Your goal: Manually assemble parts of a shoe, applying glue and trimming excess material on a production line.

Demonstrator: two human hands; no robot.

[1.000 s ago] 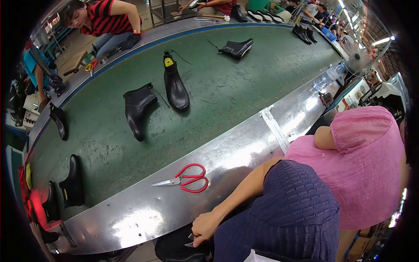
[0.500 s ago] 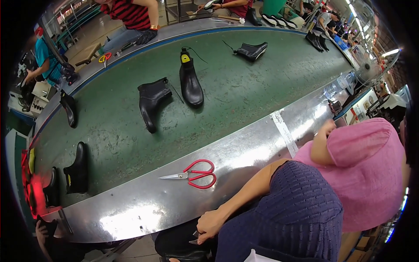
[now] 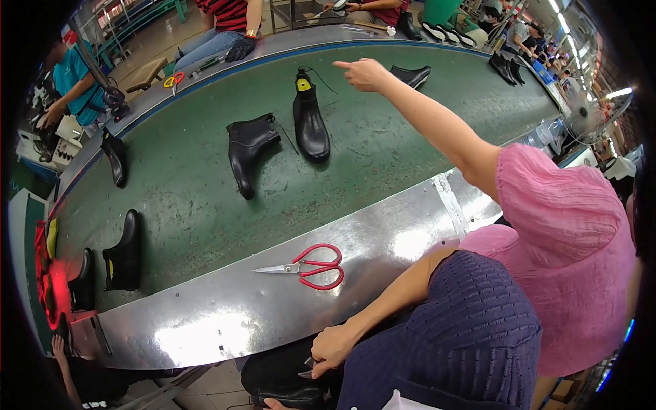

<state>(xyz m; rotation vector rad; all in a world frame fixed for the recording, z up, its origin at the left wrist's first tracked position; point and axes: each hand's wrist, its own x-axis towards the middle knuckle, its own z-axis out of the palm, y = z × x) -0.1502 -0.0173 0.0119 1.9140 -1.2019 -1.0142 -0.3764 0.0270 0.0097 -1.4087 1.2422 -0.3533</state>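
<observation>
One black boot lies at six o'clock, by the lower edge. At one o'clock from it, the right hand curls its fingers narrowly around a small metal tool; the left hand barely shows, its grip impossible to tell. Work here looks unfinished; what is done is hidden. Toward twelve lie red-handled scissors, then a yellow-lined boot.
</observation>
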